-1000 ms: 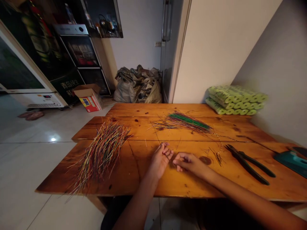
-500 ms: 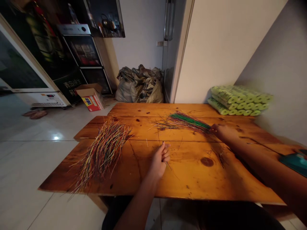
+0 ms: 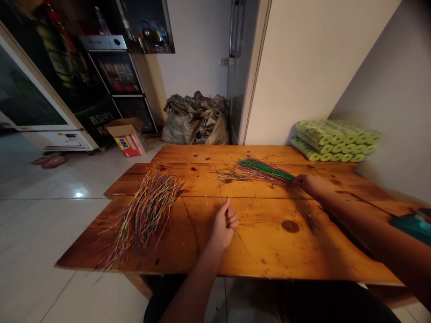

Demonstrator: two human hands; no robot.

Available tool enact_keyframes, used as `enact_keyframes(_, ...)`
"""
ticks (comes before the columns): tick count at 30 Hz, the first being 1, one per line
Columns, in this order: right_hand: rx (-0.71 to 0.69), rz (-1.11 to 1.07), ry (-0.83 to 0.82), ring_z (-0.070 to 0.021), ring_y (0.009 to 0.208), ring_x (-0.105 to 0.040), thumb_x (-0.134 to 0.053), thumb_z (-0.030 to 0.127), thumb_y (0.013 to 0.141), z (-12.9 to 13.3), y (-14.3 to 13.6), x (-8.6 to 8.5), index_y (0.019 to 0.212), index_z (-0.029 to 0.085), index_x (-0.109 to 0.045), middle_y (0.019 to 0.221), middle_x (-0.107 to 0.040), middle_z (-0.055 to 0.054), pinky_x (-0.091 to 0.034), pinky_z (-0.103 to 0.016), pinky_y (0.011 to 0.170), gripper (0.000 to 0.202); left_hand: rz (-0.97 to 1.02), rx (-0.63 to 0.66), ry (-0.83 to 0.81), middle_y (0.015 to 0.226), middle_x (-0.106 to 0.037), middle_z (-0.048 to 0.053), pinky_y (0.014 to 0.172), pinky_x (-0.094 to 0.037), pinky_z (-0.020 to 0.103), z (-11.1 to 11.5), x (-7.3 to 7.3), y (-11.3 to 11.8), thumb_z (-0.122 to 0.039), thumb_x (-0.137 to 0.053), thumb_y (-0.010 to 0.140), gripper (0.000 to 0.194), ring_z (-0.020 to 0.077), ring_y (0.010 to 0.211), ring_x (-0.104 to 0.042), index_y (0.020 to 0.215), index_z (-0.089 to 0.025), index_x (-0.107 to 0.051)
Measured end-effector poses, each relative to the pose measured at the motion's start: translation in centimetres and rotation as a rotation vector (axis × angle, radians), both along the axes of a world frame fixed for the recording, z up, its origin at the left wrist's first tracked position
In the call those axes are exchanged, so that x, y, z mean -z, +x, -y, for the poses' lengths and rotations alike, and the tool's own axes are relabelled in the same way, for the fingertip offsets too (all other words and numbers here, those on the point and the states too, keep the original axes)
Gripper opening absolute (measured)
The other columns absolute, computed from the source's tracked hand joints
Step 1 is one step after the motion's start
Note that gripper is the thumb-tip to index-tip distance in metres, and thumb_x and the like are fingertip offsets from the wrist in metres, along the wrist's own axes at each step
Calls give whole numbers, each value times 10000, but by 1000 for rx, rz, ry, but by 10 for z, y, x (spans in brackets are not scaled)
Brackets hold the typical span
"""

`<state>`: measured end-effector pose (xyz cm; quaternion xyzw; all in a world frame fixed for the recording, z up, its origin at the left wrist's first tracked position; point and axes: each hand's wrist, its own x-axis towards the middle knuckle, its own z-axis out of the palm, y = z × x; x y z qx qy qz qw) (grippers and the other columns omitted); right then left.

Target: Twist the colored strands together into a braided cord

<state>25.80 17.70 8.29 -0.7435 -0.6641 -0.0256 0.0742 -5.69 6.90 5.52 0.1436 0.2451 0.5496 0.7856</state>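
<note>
My left hand is closed over the middle of the table, fingers curled around a thin dark wire that sticks out above the fist and below it. Farther right, my right hand pinches at the right end of a bundle of green and reddish wires; its fingertips are small and partly hidden. On the left part of the table lies a loose heap of multicoloured wires, touched by neither hand. A few dark wire scraps lie below my right hand.
The wooden table spans the view. Green-wrapped rolls are stacked at its back right. A teal tool with a dark cable sits at the right edge. Behind the table are stuffed sacks and an open carton on the floor.
The wire in my left hand has shifted slightly, its upper part now leaning left, and the thumb has moved a little. My right hand remains at the bundle's end.
</note>
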Motion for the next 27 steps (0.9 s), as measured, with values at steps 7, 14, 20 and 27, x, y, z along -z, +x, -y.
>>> enact_keyframes(7, 72, -292, 105, -193, 602, -549, -531, 435, 737, 26, 5, -28, 704, 188, -627, 663, -627, -73, -350, -289, 528, 267, 21, -56, -5, 448, -248, -89, 345, -69, 162, 2, 1, 2, -404, -642, 696, 421, 7, 353, -141, 494, -142, -381)
enact_keyframes(14, -23, -715, 624, -125, 562, -460, -502, 428, 776, 93, -62, -54, 742, 205, -478, 695, -527, -4, -389, -254, 519, 227, 66, -37, 1, 460, -216, -100, 345, -116, 146, 2, 4, 4, -347, -670, 686, 312, 6, 368, -148, 573, -113, -496)
enact_keyframes(20, -474, -553, 711, -143, 546, -429, -509, 207, 797, 131, -149, -32, 682, 225, -455, 614, -439, 10, -358, -274, 518, 128, 119, 71, 45, 500, -230, -89, 359, -184, 137, 2, 0, 5, -417, -605, 736, 350, 20, 393, -182, 756, -69, -586)
enact_keyframes(27, -741, -154, 595, -163, 595, -426, -475, 168, 810, 143, -162, 18, 647, 210, -475, 605, -465, -24, -291, -283, 516, 169, 102, 43, 59, 536, -261, -76, 386, -217, 126, 8, 2, 17, -359, -595, 764, 273, 26, 425, -212, 781, -87, -576)
